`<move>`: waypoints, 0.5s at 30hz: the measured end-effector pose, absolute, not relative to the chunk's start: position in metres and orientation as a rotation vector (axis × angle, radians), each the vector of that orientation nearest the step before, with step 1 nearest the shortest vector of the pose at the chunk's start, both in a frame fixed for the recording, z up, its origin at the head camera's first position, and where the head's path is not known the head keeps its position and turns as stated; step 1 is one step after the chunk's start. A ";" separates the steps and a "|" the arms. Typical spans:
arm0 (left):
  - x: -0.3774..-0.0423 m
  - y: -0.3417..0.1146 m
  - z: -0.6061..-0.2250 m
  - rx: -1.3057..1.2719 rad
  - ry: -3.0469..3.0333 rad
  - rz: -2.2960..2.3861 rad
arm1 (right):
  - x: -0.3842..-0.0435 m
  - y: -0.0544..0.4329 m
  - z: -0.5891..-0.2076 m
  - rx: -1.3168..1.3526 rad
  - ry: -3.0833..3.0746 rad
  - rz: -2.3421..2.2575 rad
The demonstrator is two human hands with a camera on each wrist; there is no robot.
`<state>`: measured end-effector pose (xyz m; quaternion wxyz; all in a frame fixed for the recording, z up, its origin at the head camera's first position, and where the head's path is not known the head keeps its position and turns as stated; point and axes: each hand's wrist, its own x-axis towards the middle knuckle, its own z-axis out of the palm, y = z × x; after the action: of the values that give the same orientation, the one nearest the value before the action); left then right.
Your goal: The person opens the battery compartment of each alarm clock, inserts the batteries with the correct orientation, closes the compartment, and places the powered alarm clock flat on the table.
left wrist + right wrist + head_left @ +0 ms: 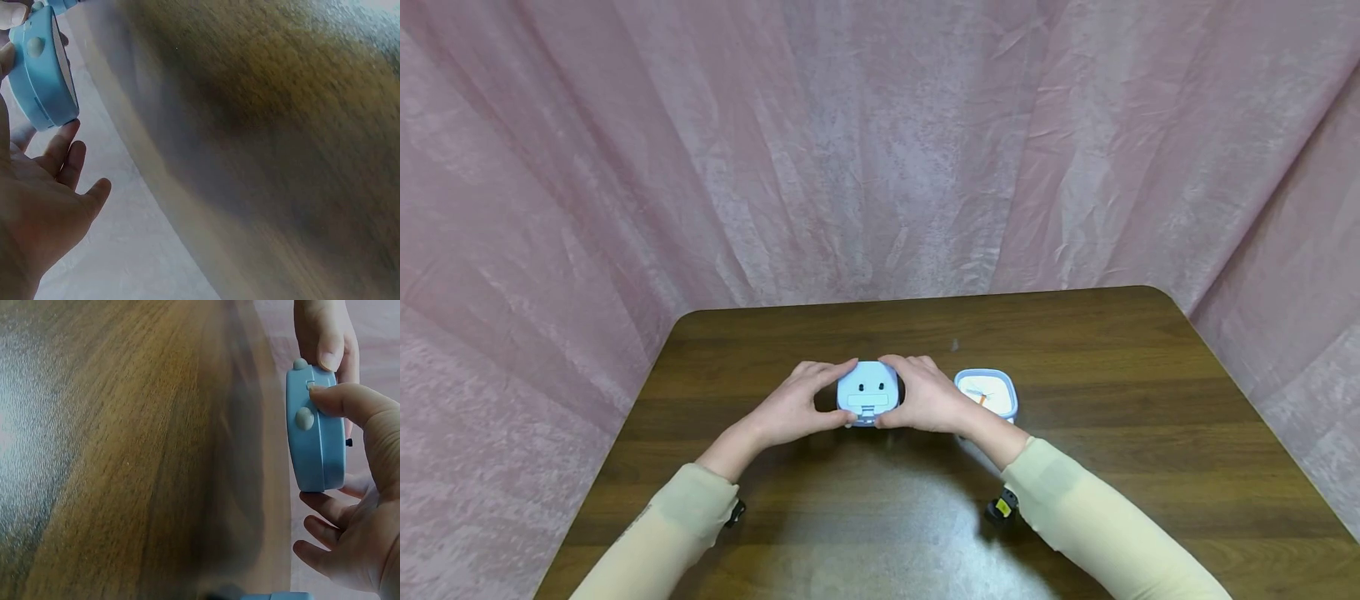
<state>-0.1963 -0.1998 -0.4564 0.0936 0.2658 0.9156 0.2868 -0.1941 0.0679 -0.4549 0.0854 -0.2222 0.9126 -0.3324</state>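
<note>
Both hands hold a small light-blue alarm clock above the table, its back turned toward the head camera. Two black knobs and a rectangular panel show on that back. My left hand grips the clock's left side, thumb at the lower edge and index finger at the upper corner. On the opposite side my right hand grips it the same way. In the right wrist view the right thumb presses near a small tab on the clock's rim, beside a rounded grey foot. The clock's face is hidden in the head view.
A second blue clock rests on the brown wooden table just right of the right hand, its white face with an orange hand showing. Pink curtains hang behind the table. Small black devices sit under the wrists.
</note>
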 end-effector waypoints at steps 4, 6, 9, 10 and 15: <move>-0.196 -0.202 -0.458 0.742 2.686 0.934 | -0.194 0.069 -0.456 -0.596 2.674 -1.080; -0.196 -0.204 -0.458 0.708 2.656 1.009 | -0.194 0.069 -0.457 -0.560 2.658 -1.119; -0.194 -0.206 -0.459 0.665 2.615 1.120 | -0.193 0.070 -0.459 -0.505 2.625 -1.196; -0.194 -0.207 -0.460 0.650 2.604 1.155 | -0.193 0.070 -0.460 -0.483 2.612 -1.228; -0.189 -0.208 -0.467 0.591 2.547 1.323 | -0.195 0.069 -0.463 -0.405 2.443 -1.514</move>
<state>-0.1893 -0.2081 -0.4668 0.1053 0.2005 0.8643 0.4490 -0.1949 0.0687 -0.4634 0.1194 -0.1385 0.8356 -0.5179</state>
